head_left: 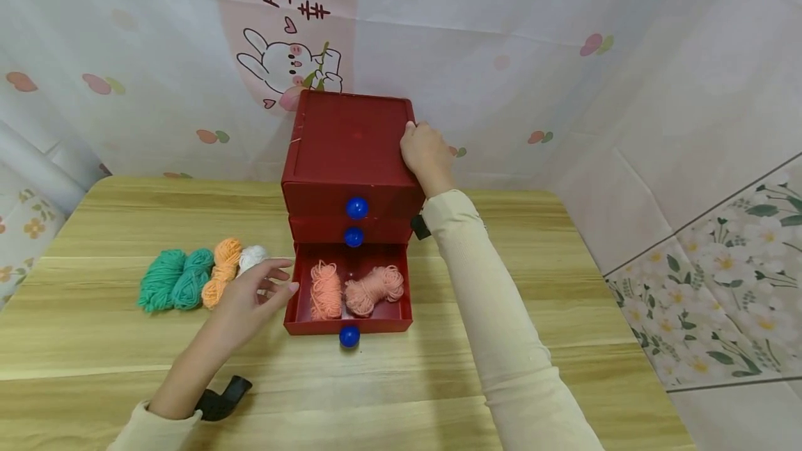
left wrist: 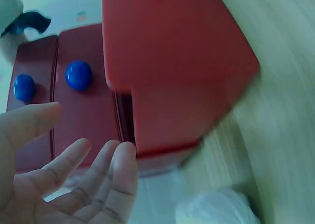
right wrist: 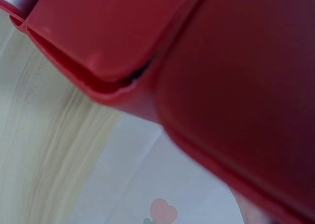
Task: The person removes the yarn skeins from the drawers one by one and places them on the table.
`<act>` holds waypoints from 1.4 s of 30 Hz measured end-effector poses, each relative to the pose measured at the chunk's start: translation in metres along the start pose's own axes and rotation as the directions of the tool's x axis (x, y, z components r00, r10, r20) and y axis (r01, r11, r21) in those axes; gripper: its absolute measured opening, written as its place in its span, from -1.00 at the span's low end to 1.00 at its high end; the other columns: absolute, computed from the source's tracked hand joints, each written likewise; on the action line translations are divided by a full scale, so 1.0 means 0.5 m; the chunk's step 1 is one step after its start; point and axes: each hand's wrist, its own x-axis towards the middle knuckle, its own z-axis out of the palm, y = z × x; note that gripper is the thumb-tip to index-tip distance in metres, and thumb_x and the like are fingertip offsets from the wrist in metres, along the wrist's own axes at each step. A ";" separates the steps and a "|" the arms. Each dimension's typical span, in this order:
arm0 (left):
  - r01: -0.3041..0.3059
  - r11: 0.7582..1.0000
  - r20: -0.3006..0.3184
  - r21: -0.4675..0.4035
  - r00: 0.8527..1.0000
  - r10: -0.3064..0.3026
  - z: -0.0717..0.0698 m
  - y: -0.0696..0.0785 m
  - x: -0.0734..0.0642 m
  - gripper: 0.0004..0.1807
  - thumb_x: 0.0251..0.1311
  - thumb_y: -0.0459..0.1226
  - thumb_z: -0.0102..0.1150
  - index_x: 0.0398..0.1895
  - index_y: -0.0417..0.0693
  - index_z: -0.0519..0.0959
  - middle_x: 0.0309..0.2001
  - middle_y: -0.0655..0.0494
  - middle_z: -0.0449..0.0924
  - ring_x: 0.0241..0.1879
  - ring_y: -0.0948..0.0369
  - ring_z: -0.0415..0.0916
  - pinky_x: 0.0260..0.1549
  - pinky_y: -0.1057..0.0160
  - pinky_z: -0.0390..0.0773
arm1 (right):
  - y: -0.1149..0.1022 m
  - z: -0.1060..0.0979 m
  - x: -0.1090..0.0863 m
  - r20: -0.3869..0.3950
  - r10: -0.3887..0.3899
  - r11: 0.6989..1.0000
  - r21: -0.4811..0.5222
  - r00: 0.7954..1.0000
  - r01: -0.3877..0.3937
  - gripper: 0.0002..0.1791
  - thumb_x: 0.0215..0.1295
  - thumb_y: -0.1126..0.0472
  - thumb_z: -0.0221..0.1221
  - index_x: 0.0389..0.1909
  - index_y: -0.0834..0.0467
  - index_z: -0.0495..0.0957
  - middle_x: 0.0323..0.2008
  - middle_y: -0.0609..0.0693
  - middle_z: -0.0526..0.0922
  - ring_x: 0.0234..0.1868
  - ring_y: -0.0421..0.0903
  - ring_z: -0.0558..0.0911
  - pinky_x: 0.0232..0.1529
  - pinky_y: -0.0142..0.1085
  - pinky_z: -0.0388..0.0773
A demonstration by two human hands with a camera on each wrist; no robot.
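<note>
A red drawer box (head_left: 354, 138) with blue ball knobs stands against the back curtain. Its bottom drawer (head_left: 313, 328) is pulled out, and in it lie a coral yarn skein (head_left: 326, 292) and a dusty-pink yarn skein (head_left: 374, 289). My right hand (head_left: 429, 153) grips the box's top right edge; in the right wrist view the red side fills most of the picture. My left hand (head_left: 250, 305) is beside the drawer's left wall, thumb and fingers apart and loosely bent, with nothing between them. The left wrist view shows these fingers in front of the upper blue knobs (left wrist: 78, 75).
Left of the box lie green yarn skeins (head_left: 175, 280), an orange skein (head_left: 222, 271) and a white skein (head_left: 252, 256), partly behind my left hand. All rest on a wood-grain table (head_left: 501, 367). A patterned curtain (head_left: 476, 54) hangs behind; a floral tiled panel (head_left: 720, 284) borders the right.
</note>
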 end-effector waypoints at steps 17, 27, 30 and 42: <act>0.036 0.961 0.148 0.274 0.986 -0.079 0.100 0.064 0.034 -0.30 0.11 -0.25 0.23 0.24 -0.49 0.23 0.08 -0.41 0.39 0.01 -0.23 0.45 -0.01 -0.12 0.47 | -0.001 0.000 -0.001 0.004 -0.002 1.000 -0.004 1.000 0.002 -0.44 0.49 -0.06 -0.40 0.13 0.24 0.37 0.02 0.19 0.53 0.03 0.13 0.53 0.01 0.03 0.40; 0.081 0.934 0.147 0.347 0.979 -0.139 0.130 0.061 0.067 -0.25 -0.01 -0.19 0.35 0.16 -0.49 0.31 -0.06 -0.39 0.46 -0.20 -0.17 0.53 -0.16 -0.07 0.55 | 0.002 0.001 -0.002 -0.010 -0.002 1.000 0.003 1.000 0.003 -0.45 0.49 -0.05 -0.39 0.12 0.23 0.38 0.02 0.19 0.53 0.02 0.11 0.53 -0.03 -0.01 0.44; 0.086 0.928 0.152 0.362 0.977 -0.150 0.135 0.058 0.074 -0.25 -0.06 -0.18 0.40 0.13 -0.47 0.34 -0.09 -0.37 0.47 -0.20 -0.18 0.53 -0.14 -0.08 0.54 | 0.002 0.001 -0.002 -0.008 -0.003 1.000 0.009 1.000 0.003 -0.45 0.49 -0.06 -0.39 0.12 0.23 0.38 0.01 0.18 0.53 0.01 0.11 0.54 -0.04 -0.01 0.43; 0.053 0.941 0.134 0.335 0.986 -0.103 0.125 0.053 0.079 -0.48 -0.04 -0.35 0.27 0.03 -0.39 0.43 -0.16 -0.29 0.52 -0.15 -0.12 0.50 -0.15 -0.08 0.53 | 0.002 0.001 -0.003 -0.004 -0.003 1.000 0.004 1.000 0.003 -0.44 0.49 -0.05 -0.40 0.11 0.24 0.39 0.00 0.18 0.54 0.00 0.11 0.54 -0.04 0.00 0.43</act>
